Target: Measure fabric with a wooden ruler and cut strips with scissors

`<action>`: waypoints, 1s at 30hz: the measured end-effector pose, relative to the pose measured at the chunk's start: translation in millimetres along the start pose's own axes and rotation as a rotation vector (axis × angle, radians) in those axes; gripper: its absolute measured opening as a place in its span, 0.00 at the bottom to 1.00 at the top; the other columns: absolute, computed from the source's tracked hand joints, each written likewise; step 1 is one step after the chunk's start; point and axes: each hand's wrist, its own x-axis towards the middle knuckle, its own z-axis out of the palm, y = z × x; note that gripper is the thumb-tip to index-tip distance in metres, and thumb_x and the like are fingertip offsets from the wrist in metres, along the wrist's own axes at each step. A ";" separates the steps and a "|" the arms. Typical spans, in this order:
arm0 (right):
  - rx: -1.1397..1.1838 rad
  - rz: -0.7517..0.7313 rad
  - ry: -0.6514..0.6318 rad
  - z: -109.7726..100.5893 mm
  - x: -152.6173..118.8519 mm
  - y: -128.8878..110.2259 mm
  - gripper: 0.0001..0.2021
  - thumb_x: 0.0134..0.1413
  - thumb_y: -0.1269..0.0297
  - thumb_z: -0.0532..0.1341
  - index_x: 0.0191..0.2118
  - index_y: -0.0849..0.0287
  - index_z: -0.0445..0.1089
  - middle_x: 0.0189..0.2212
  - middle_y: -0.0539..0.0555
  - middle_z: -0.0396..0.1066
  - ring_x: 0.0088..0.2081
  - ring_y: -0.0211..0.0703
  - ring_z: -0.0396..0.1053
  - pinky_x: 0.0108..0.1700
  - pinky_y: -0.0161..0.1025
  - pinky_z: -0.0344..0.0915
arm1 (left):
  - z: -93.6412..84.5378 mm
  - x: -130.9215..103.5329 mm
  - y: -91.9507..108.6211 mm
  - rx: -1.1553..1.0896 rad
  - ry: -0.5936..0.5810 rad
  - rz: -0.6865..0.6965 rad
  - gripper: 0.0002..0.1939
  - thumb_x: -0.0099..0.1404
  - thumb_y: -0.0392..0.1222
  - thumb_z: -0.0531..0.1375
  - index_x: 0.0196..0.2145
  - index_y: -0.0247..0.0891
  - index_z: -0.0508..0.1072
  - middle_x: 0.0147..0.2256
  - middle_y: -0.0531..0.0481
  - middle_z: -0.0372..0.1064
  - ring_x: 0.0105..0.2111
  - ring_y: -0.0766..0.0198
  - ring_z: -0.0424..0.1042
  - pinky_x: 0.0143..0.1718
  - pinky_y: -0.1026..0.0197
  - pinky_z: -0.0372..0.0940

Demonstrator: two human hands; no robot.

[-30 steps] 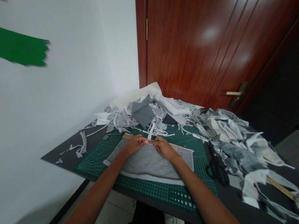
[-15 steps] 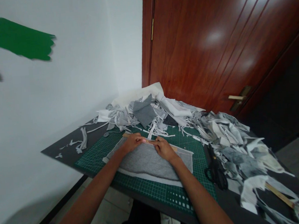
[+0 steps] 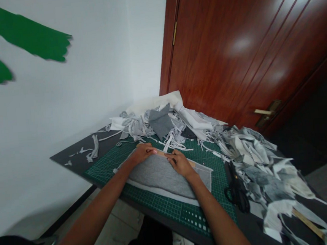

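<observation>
Grey fabric, with a white layer showing along its near edge, lies flat on a green cutting mat. Along its far edge runs a light wooden ruler. My left hand is closed over the ruler's left part, fingers curled together at its edge. To the right, my right hand grips the ruler near its middle, index finger pointing left and the other fingers bent. A small gap separates the two hands, and the ruler shows between them.
Grey and white fabric scraps heap up behind the mat, with more scraps along the right. Black-handled scissors lie at the mat's right edge. Another wooden strip rests at lower right. A brown door stands behind the table.
My left hand has slid slightly left along the ruler, covering its left end. My right hand stays almost in place. The whole view has shifted a little.
</observation>
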 end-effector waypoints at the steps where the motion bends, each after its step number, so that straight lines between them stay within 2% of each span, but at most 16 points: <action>1: 0.001 0.001 0.000 0.2 0.0 0.3 0.17 0.68 0.70 0.59 0.57 0.58 0.78 0.37 0.55 0.68 0.42 0.46 0.68 0.49 0.43 0.67 | -2.4 -1.0 -0.8 0.003 0.004 0.001 0.21 0.72 0.58 0.57 0.35 0.42 0.83 0.29 0.51 0.68 0.30 0.63 0.67 0.36 0.62 0.59; 8: 0.009 0.015 -0.007 1.4 -0.7 2.7 0.17 0.68 0.70 0.59 0.57 0.56 0.78 0.38 0.55 0.68 0.42 0.46 0.69 0.51 0.43 0.67 | -17.2 -9.9 -5.8 0.021 0.037 -0.011 0.21 0.73 0.57 0.57 0.36 0.41 0.82 0.30 0.50 0.70 0.32 0.62 0.67 0.39 0.62 0.61; 18: 0.025 0.013 -0.008 3.4 -2.2 6.1 0.18 0.67 0.70 0.59 0.58 0.57 0.78 0.38 0.56 0.68 0.41 0.46 0.69 0.50 0.43 0.67 | -19.9 -11.4 -12.2 0.058 0.051 0.022 0.23 0.75 0.56 0.54 0.35 0.39 0.82 0.30 0.49 0.71 0.33 0.61 0.69 0.40 0.61 0.62; 24: 0.039 -0.007 -0.003 5.2 -2.6 9.5 0.18 0.67 0.69 0.59 0.58 0.56 0.78 0.38 0.56 0.68 0.42 0.48 0.69 0.50 0.45 0.67 | -22.2 -16.5 -23.9 0.110 0.072 0.010 0.22 0.76 0.54 0.54 0.33 0.37 0.79 0.31 0.48 0.71 0.36 0.59 0.71 0.41 0.60 0.64; 27: 0.045 -0.015 -0.003 4.6 -3.0 9.4 0.18 0.68 0.68 0.58 0.58 0.55 0.78 0.38 0.57 0.68 0.41 0.48 0.69 0.49 0.46 0.67 | -22.7 -19.3 -32.3 0.135 0.077 -0.014 0.17 0.76 0.51 0.56 0.39 0.36 0.78 0.36 0.47 0.73 0.39 0.59 0.73 0.45 0.56 0.68; 30: 0.047 -0.017 0.003 4.2 -3.2 9.0 0.19 0.68 0.68 0.58 0.59 0.55 0.78 0.38 0.57 0.68 0.41 0.49 0.68 0.49 0.47 0.67 | -24.7 -22.3 -40.8 0.152 0.072 -0.046 0.15 0.75 0.50 0.61 0.50 0.36 0.75 0.47 0.45 0.74 0.44 0.58 0.75 0.48 0.50 0.73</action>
